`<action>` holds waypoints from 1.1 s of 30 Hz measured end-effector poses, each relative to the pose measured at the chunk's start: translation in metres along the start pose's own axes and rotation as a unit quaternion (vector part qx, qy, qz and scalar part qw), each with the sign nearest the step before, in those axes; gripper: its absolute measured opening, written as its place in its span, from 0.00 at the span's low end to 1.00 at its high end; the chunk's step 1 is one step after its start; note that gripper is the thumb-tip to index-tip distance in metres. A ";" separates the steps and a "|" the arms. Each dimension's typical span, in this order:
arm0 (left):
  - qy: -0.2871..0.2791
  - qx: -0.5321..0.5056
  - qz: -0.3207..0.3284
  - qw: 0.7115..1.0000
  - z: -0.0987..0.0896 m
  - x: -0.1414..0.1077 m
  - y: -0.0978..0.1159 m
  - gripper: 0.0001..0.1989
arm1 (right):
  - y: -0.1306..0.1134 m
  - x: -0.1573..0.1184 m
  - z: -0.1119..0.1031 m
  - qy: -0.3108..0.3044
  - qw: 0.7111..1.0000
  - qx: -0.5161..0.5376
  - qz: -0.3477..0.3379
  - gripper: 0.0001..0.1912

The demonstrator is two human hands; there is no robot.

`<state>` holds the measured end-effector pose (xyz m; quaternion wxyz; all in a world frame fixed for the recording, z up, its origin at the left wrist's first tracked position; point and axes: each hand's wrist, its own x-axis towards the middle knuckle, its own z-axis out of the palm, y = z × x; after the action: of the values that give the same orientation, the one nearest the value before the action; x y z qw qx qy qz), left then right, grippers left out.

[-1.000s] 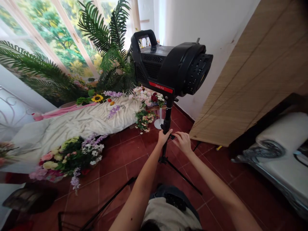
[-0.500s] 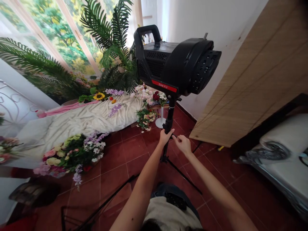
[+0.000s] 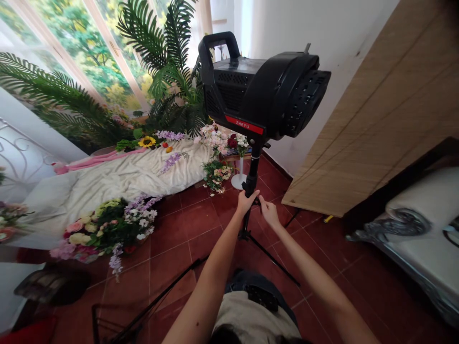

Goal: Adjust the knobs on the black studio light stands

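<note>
A black studio light with a red ZHEYU label sits on top of a black light stand in front of me. My left hand is wrapped round the stand's pole, just below a collar. At the pole's right side, my right hand has its fingers closed on a small black knob. Part of the knob is hidden by the fingers. Below my hands the stand's legs spread over the red tiled floor.
A low bed with cream cloth and flowers lies at the left. A flower arrangement stands before it. Palm leaves rise behind. A woven panel leans at the right, near a silver-trimmed sofa. Another black stand is lower left.
My right hand has shifted slightly left and turned, its fingers now closer in at the knob. The left hand keeps its hold on the pole. The light appears slightly higher in view.
</note>
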<state>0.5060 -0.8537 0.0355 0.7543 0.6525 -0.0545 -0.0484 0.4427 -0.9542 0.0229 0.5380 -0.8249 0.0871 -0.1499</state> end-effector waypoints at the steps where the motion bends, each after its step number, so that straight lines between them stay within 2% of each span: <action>1: 0.000 0.003 0.003 1.000 0.000 0.000 -0.001 0.20 | 0.002 0.001 0.002 -0.006 0.999 0.025 0.022 0.33; 5: -0.001 0.021 0.019 1.000 -0.001 0.003 -0.007 0.19 | 0.002 0.003 0.010 -0.029 0.985 0.138 0.095 0.33; 7: 0.000 0.029 0.020 0.999 -0.002 0.004 -0.010 0.19 | -0.001 0.004 0.011 -0.050 0.966 0.215 0.133 0.31; 9: 0.003 0.036 0.017 0.999 -0.002 0.005 -0.011 0.19 | -0.006 0.005 0.011 -0.094 0.928 0.312 0.181 0.29; 12: 0.004 0.041 0.015 0.999 -0.001 0.004 -0.010 0.19 | -0.011 0.005 0.007 -0.177 0.841 0.450 0.243 0.27; 14: 0.005 0.044 0.016 0.999 -0.002 0.004 -0.008 0.19 | -0.013 0.005 0.003 -0.217 0.788 0.514 0.260 0.26; 16: 0.005 0.046 0.016 0.999 -0.002 0.003 -0.006 0.19 | -0.015 0.003 -0.001 -0.234 0.750 0.558 0.266 0.25; 19: 0.005 0.049 0.021 0.999 -0.002 0.003 -0.005 0.20 | -0.018 0.000 -0.005 -0.212 0.717 0.612 0.259 0.24; 23: 0.009 0.056 0.021 0.998 -0.001 0.004 -0.007 0.19 | -0.023 -0.006 -0.003 -0.149 0.699 0.659 0.235 0.20; 29: 0.011 0.068 0.007 0.998 -0.001 0.006 -0.011 0.19 | -0.031 -0.007 0.009 -0.061 0.704 0.676 0.209 0.21; 33: -0.007 0.056 0.000 0.998 -0.003 0.005 -0.008 0.18 | -0.036 0.000 0.008 -0.040 0.714 0.666 0.213 0.22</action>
<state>0.5112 -0.8523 0.0271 0.7160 0.6936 -0.0622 -0.0498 0.4453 -0.9326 0.0532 0.9688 -0.2181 0.1168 -0.0171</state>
